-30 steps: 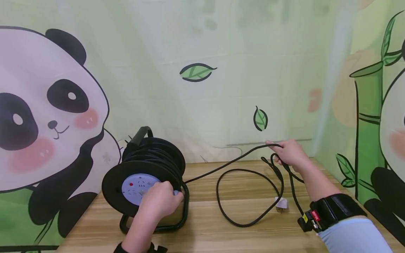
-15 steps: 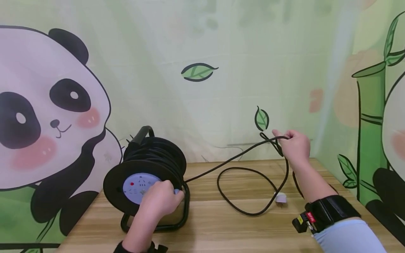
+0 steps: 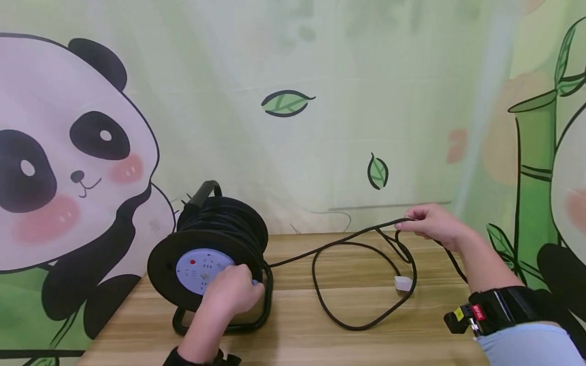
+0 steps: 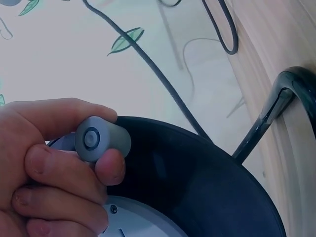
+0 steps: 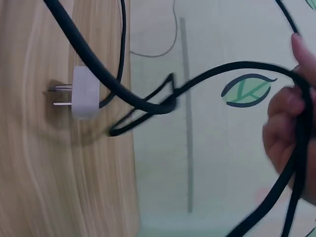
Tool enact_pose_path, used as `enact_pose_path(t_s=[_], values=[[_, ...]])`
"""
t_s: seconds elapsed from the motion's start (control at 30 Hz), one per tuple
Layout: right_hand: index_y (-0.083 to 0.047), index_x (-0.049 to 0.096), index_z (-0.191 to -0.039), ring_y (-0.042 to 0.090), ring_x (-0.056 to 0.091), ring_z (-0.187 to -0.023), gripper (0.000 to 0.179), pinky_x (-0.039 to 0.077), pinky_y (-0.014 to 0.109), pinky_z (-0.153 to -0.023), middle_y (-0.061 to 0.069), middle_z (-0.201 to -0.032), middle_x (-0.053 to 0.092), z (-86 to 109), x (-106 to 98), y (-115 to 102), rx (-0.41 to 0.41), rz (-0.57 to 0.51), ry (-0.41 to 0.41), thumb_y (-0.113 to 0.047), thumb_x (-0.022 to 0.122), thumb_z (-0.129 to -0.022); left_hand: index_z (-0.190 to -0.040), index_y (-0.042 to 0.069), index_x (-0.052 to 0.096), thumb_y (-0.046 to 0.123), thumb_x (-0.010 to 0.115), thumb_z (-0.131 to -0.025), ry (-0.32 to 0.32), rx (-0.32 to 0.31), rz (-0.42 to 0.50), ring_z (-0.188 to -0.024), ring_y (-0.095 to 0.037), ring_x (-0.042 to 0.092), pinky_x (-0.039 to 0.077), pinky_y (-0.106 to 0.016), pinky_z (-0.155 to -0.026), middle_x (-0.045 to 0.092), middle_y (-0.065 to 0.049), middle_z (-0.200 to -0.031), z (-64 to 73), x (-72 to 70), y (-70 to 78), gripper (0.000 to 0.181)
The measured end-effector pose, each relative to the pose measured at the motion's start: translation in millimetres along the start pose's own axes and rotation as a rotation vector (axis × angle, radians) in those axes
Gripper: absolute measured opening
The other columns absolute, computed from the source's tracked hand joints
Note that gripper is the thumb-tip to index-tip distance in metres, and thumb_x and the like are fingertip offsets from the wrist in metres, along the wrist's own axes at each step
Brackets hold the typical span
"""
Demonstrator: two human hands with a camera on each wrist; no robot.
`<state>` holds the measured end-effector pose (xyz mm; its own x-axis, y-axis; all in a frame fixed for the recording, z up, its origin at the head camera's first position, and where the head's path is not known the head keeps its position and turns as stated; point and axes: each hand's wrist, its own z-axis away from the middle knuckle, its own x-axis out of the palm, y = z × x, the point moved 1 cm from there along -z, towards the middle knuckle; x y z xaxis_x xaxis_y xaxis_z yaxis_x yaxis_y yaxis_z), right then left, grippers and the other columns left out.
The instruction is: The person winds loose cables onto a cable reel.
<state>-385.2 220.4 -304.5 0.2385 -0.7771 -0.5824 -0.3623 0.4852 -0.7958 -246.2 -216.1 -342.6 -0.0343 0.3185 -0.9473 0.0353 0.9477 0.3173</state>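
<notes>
Within right hand [image 3: 436, 226], black cable [image 5: 303, 118]

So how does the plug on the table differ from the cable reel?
Size: the cable reel is far larger than the plug. Colour: the cable reel is mostly black with a light-blue socket panel; the plug is white. Handling: the left hand grips the cable reel's grey knob, while neither hand holds the plug. Both are on the wooden table.
</notes>
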Motion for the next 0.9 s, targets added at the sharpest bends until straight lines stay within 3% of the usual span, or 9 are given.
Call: enact_pose_path(t_s=[0.1,0.23,0.33,0.43,0.53,0.7,0.8,0.9], values=[[-0.010,0.056,-0.073,0.017,0.036,-0.058,0.032,0.031,0.030,-0.052,0.000,-0.064,0.041,0.5,2,1,-0.050,0.202,0.045,-0.034,0.073,-0.085,-0.063,0.012,0.050,0.029,0.059,-0.085,-0.012,0.000,0.004,-0.052,-0.019,0.047,0.037,-0.032,-0.046,0.047,-0.003,-0.059,1.4,0.4,-1.5,0.029],[-0.014,0.049,-0.063,0.017,0.035,-0.053,0.039,0.028,0.031,-0.050,-0.003,-0.056,0.038,-3.7,8,-5,-0.103,0.515,0.191,-0.036,0.068,-0.088,-0.062,0.012,0.049,0.029,0.059,-0.086,-0.015,-0.005,0.027,-0.049,-0.017,0.046,0.035,-0.031,-0.045,0.045,-0.002,-0.057,2.9,-1.5,-1.6,0.031],[-0.014,0.047,-0.062,0.020,0.038,-0.053,0.042,0.028,0.033,-0.049,-0.002,-0.054,0.040,-7.3,12,-11,-0.044,0.666,0.307,-0.041,0.061,-0.092,-0.060,0.013,0.048,0.029,0.058,-0.087,-0.006,-0.003,0.031,-0.047,-0.016,0.044,0.034,-0.030,-0.044,0.044,-0.001,-0.055,2.0,-3.1,0.3,0.033],[-0.015,0.053,-0.064,0.022,0.044,-0.055,0.042,0.031,0.035,-0.049,0.000,-0.055,0.046,-9.8,16,-14,0.045,0.690,0.321,-0.044,0.056,-0.095,-0.058,0.013,0.047,0.029,0.058,-0.086,0.002,0.007,0.022,-0.046,-0.016,0.043,0.034,-0.029,-0.043,0.043,0.000,-0.053,1.2,-3.8,1.7,0.034],[-0.012,0.055,-0.067,0.021,0.051,-0.050,0.043,0.039,0.034,-0.049,0.000,-0.052,0.047,-11.7,19,-14,0.107,0.574,0.248,-0.044,0.053,-0.097,-0.056,0.013,0.046,0.028,0.058,-0.085,0.009,0.013,0.023,-0.045,-0.016,0.042,0.033,-0.029,-0.043,0.042,0.001,-0.052,1.6,-4.2,1.9,0.035],[-0.001,0.053,-0.082,0.020,0.059,-0.053,0.039,0.056,0.038,-0.060,0.003,-0.057,0.049,-13.5,21,-10,0.186,0.101,0.138,-0.036,0.056,-0.097,-0.056,0.014,0.045,0.028,0.058,-0.085,0.013,0.021,0.027,-0.044,-0.015,0.042,0.033,-0.029,-0.043,0.041,0.001,-0.051,1.9,-4.5,1.8,0.035],[0.004,0.047,-0.087,0.018,0.061,-0.061,0.037,0.056,0.037,-0.065,0.010,-0.073,0.051,-13.3,23,-9,0.187,-0.171,0.128,-0.030,0.060,-0.096,-0.056,0.014,0.045,0.028,0.058,-0.086,0.012,0.022,0.025,-0.044,-0.015,0.042,0.033,-0.029,-0.043,0.041,0.001,-0.051,1.1,-4.2,1.2,0.035],[0.001,0.040,-0.081,0.015,0.061,-0.060,0.037,0.056,0.034,-0.065,0.014,-0.090,0.049,-13.0,24,-10,0.140,-0.371,0.166,-0.024,0.064,-0.093,-0.057,0.013,0.046,0.029,0.059,-0.086,0.013,0.021,0.024,-0.045,-0.015,0.043,0.034,-0.029,-0.043,0.042,0.001,-0.052,-0.3,-3.8,1.8,0.035]])
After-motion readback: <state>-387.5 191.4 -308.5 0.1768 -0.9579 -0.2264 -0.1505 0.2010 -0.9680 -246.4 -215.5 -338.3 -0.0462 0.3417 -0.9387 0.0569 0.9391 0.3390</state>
